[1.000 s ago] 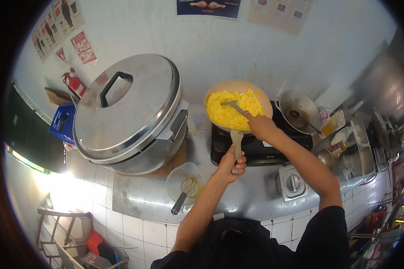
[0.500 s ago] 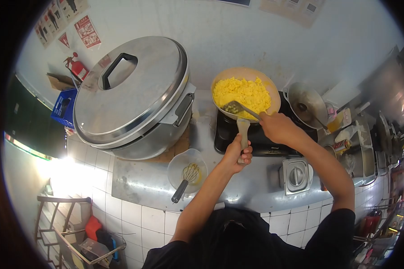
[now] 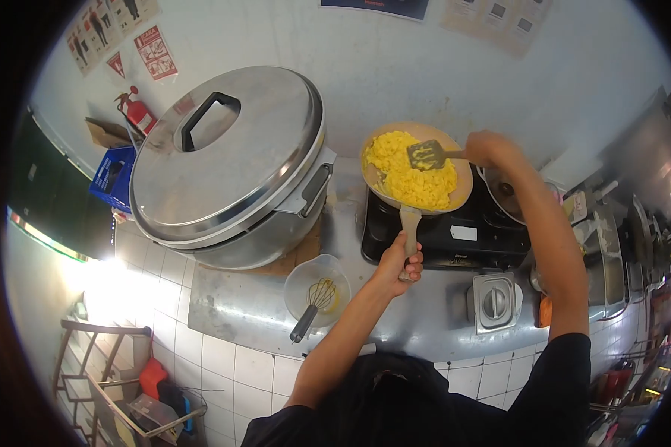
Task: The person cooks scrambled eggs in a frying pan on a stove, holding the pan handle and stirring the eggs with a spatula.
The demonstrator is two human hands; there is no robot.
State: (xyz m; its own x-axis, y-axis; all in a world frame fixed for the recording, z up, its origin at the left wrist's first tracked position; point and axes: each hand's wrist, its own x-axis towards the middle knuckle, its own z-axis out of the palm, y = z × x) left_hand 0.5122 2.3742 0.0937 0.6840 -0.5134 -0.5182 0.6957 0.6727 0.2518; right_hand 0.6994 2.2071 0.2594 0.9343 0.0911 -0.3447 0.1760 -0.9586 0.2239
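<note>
My left hand (image 3: 400, 262) is wrapped round the pale handle of a frying pan (image 3: 462, 153) over the black stove (image 3: 443, 243). Yellow scrambled egg (image 3: 417, 186) lies in the pan, spread from its left side to its lower right. My right hand (image 3: 492, 150) is closed on the handle of a spatula (image 3: 427, 155), raised at the pan's upper right. The spatula's slotted blade is over the egg, with yellow bits on it.
A large lidded metal cooker (image 3: 224, 164) fills the counter's left. Nearer stand a clear bowl (image 3: 294, 290) with a whisk (image 3: 313, 309) and a lidded steel container (image 3: 493, 302). Right of the pan, a wok (image 3: 503, 195) is partly behind my arm.
My right hand has moved up and right, lifting the spatula from the pan's near edge. The egg's shape has changed, and more pan surface shows at lower left. My left hand still holds the handle.
</note>
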